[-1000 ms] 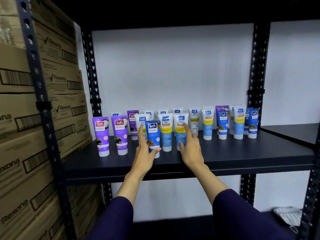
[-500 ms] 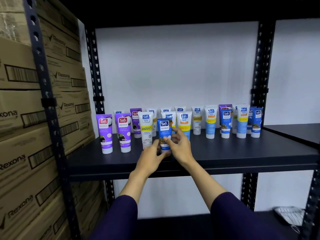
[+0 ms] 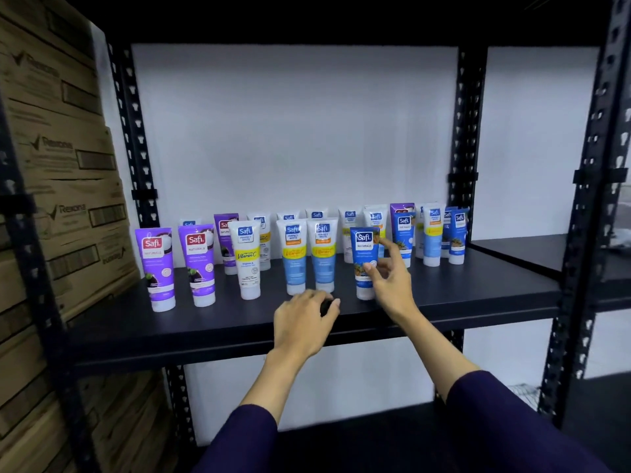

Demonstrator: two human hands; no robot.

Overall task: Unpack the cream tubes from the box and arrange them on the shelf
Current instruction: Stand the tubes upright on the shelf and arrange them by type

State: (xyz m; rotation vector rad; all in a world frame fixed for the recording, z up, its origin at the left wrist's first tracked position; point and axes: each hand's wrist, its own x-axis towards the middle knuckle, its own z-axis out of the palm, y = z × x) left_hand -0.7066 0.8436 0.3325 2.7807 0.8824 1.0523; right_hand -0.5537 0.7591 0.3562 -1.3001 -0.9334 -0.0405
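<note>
Right hand (image 3: 389, 278) pinches the dark blue tube (image 3: 364, 261): thumb on its lower front, fingers curled round its right side. Tube stands upright, cap down, on the shelf (image 3: 461, 295), in the front row.

Left hand (image 3: 304, 322) sits low and left of the right hand, over the shelf's front edge, fingers loosely curled, holding nothing. Just beyond its fingertips: two light blue tubes (image 3: 309, 257), upright, side by side.

Further left of that hand: white tube (image 3: 248, 261), then two purple tubes (image 3: 177, 264) at the row's left end. All upright, cap down.

Behind both hands a back row of tubes (image 3: 317, 216) runs along the wall. Right of the right hand, more blue tubes (image 3: 432, 233) stand near the rack post (image 3: 466, 131).

Far left of the left hand: stacked cartons (image 3: 58, 158) beside the rack.
</note>
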